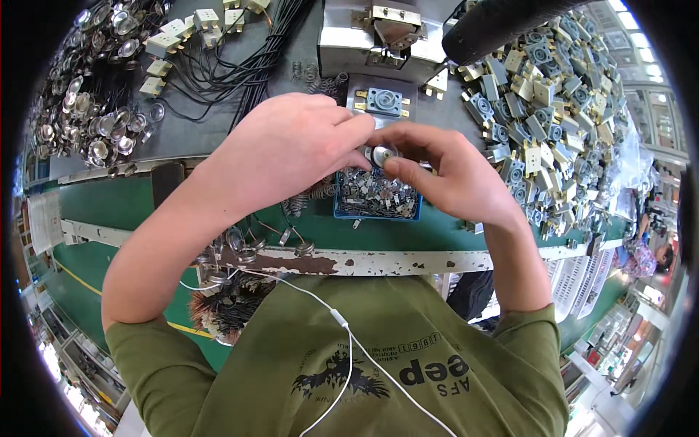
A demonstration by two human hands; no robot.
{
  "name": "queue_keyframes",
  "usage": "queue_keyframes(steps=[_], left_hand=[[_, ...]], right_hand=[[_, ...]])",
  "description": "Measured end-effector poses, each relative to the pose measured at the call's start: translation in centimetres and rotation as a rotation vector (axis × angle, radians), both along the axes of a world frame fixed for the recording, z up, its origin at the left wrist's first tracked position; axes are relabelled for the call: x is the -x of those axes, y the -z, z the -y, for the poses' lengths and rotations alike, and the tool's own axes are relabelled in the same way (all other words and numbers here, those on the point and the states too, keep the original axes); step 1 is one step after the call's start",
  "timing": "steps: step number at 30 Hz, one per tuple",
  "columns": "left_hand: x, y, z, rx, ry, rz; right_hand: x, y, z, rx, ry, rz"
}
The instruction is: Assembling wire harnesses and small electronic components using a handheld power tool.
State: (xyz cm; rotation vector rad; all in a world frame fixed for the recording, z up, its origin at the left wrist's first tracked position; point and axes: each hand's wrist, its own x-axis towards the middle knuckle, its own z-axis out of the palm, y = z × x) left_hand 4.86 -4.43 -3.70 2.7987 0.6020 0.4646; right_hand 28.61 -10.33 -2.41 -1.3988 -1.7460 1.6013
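Observation:
A small round metal part (384, 154) with a shiny, cup-like face is held between the thumb and fingers of my right hand (455, 171). My left hand (302, 138) meets it from the other side, fingertips pinched together right beside the part. What those left fingers hold is hidden behind the hand. Both hands are over the far rim of a blue tray (377, 217) filled with small metal clips (378, 193). Just beyond my fingertips, a grey-blue rectangular housing (386, 102) with brass tabs lies on a metal plate.
A metal press fixture (397, 40) stands at the back centre, with a black cylinder (495, 33) right of it. Housings (539, 109) are heaped at the right. Metal caps (109, 124) pile up at the left, near black cables (251, 87). Coil springs (295, 204) lie below my left wrist.

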Motion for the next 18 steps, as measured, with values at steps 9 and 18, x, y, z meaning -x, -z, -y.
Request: queue_keyframes(steps=[9, 18], left_hand=[[0.0, -2.6, -2.0, 0.268, -0.085, 0.05], [-2.5, 0.6, -4.6, 0.433, -0.191, -0.156]], right_hand=[[-3.1, -0.6, 1.5, -0.472, 0.49, -0.037], [-5.1, -4.4, -2.9, -1.227, 0.491, -0.318]])
